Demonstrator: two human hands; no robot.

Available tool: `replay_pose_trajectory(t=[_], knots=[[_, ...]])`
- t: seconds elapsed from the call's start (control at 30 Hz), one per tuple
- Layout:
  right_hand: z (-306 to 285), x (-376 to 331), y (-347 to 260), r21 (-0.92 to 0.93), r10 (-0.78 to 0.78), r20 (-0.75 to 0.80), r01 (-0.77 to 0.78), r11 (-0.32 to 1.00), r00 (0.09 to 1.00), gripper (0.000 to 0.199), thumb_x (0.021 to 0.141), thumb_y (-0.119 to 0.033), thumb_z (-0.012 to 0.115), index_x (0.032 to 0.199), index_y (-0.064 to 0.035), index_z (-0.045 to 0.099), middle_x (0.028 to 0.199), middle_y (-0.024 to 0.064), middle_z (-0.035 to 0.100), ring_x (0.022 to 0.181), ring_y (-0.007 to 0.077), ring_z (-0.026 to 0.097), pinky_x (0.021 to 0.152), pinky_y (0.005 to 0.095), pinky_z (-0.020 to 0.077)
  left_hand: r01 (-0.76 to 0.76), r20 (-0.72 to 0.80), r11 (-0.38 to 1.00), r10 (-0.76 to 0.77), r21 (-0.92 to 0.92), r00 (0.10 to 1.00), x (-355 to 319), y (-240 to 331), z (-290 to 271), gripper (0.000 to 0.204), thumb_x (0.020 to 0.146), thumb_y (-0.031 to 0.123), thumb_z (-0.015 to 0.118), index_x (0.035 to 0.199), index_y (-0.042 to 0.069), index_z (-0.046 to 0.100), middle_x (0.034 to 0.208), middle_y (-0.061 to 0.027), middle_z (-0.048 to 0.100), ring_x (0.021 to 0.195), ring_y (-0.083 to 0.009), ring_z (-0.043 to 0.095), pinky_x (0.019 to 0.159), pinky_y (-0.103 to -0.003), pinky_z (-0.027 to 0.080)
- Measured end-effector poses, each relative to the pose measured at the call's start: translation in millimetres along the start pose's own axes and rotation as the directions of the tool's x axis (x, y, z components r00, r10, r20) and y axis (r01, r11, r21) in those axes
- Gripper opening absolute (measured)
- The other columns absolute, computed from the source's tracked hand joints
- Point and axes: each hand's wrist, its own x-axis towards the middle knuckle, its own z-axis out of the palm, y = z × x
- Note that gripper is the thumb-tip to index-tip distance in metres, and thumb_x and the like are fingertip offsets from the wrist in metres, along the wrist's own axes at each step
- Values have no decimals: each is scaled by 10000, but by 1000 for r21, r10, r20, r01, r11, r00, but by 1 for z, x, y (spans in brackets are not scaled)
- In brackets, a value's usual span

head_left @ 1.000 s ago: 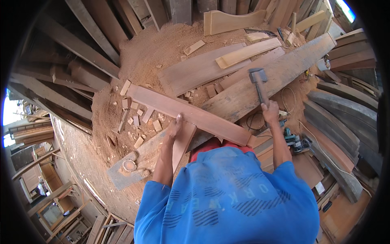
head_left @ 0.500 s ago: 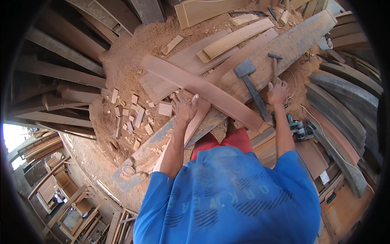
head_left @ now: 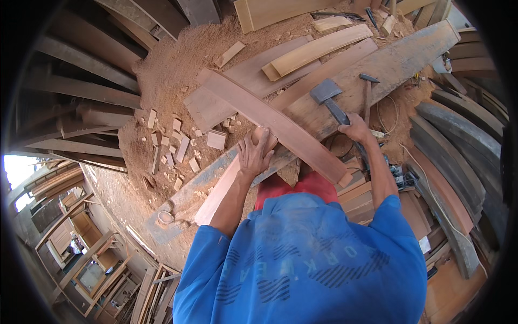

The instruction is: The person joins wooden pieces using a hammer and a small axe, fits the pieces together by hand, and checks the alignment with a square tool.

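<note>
My left hand (head_left: pixel 253 155) lies on the end part of a reddish plank (head_left: pixel 218 195), its fingers spread. That end meets a longer reddish board (head_left: pixel 259 110) crossing it diagonally; how they join is hidden. My right hand (head_left: pixel 357 129) is closed round the dark handle of a mallet with a grey block head (head_left: pixel 326 90). Just beyond that hand, a hammer (head_left: pixel 368 89) with a dark head and wooden handle lies on the worn workbench plank (head_left: pixel 402 59).
Small wood offcuts (head_left: pixel 217 139) are scattered on sawdust at left. Curved pale pieces (head_left: pixel 318 51) lie at the far side. Stacked dark boards (head_left: pixel 81 89) line the left; curved boards (head_left: pixel 448 137) fill the right. A power tool (head_left: pixel 402 178) and cord sit near my right forearm.
My right hand has moved from the hammer's handle onto the mallet's handle. My left hand has shifted slightly right and nearer, over the plank's end.
</note>
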Motion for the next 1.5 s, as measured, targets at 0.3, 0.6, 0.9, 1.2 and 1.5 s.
replay_pose_trajectory(t=[0.3, 0.6, 0.9, 1.2, 1.5], knots=[[28, -47, -15, -112, 23, -191, -45, 993, 981, 460, 777, -217, 689, 1144, 49, 616, 1005, 309, 680, 997, 494, 650, 887, 517, 511, -17, -38, 999, 18, 39, 999, 1, 4, 4, 799, 876, 429, 655, 1589, 237, 349, 1500, -293, 345, 1295, -481, 394, 1118, -600, 271], [31, -50, -30, -105, -38, -158, 22, 994, 987, 492, 755, -232, 746, 1138, 47, 612, 1017, 325, 665, 1010, 490, 644, 870, 502, 515, -37, -12, 998, 38, 47, 999, 0, 2, -1, 794, 883, 419, 652, 1589, 220, 348, 1530, -292, 316, 1382, -474, 341, 1167, -606, 224], [51, -70, -42, -244, 11, 72, 6, 970, 997, 472, 777, -227, 684, 1130, 73, 592, 949, 334, 671, 963, 509, 651, 857, 530, 516, -23, 48, 997, 19, 74, 999, 0, 1, -3, 807, 884, 412, 668, 1595, 232, 331, 1525, -295, 316, 1378, -470, 347, 1168, -613, 234], [0, -61, -24, -85, 16, -293, -42, 995, 956, 446, 792, -206, 698, 1145, 42, 583, 956, 311, 674, 982, 506, 645, 867, 542, 514, -9, 47, 996, 5, 92, 999, -1, 1, -2, 833, 871, 426, 689, 1601, 261, 322, 1544, -267, 294, 1346, -463, 371, 1173, -592, 234], [52, -103, -18, -154, -37, 33, 41, 987, 999, 430, 767, -198, 707, 1087, 64, 591, 944, 321, 673, 958, 511, 651, 843, 533, 514, -20, 75, 993, 12, 116, 997, -2, -4, -2, 838, 864, 418, 693, 1601, 277, 319, 1517, -266, 328, 1345, -456, 371, 1164, -595, 238]])
